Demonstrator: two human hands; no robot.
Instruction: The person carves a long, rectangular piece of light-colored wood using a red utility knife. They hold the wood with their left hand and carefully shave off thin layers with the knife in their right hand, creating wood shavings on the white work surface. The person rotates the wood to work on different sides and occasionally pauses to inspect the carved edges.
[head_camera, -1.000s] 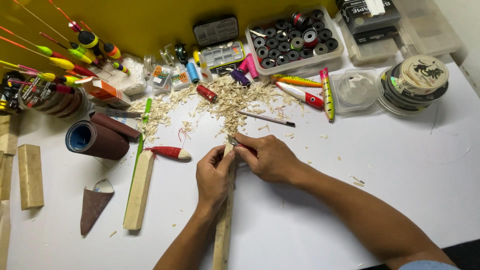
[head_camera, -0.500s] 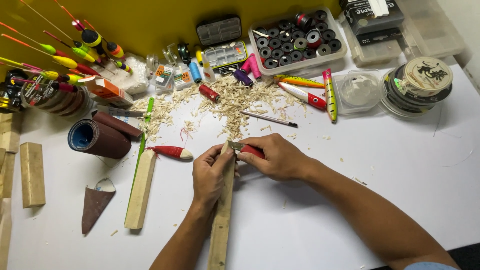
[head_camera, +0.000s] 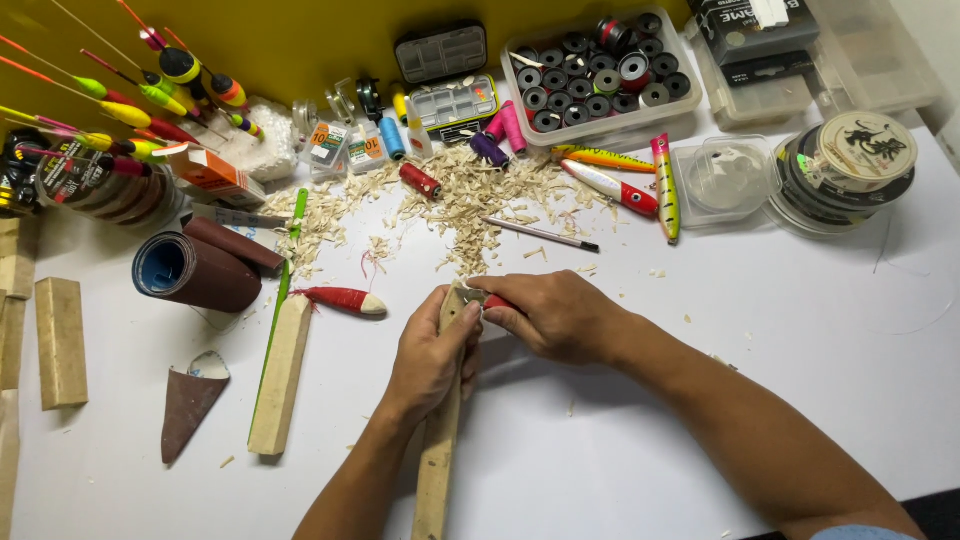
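Note:
My left hand (head_camera: 432, 355) grips a long pale wooden stick (head_camera: 436, 470) that runs from the table's near edge up to its far tip (head_camera: 457, 298). My right hand (head_camera: 555, 315) is closed on a red-handled knife (head_camera: 497, 301), whose blade rests against the stick's far end, just beyond my left thumb. A heap of wood shavings (head_camera: 470, 200) lies on the white table (head_camera: 700, 400) right beyond the hands.
A second wooden block (head_camera: 280, 375) with a green stick lies left, beside a red lure blank (head_camera: 343, 300), sandpaper rolls (head_camera: 195, 272) and more blocks (head_camera: 60, 342). Fishing floats (head_camera: 150, 95), lures (head_camera: 640, 180), a tray of spools (head_camera: 600, 75), line reels (head_camera: 848, 170) and plastic boxes line the back.
Both hands shifted slightly toward me and left along the stick. The knife blade stays at the stick's far end.

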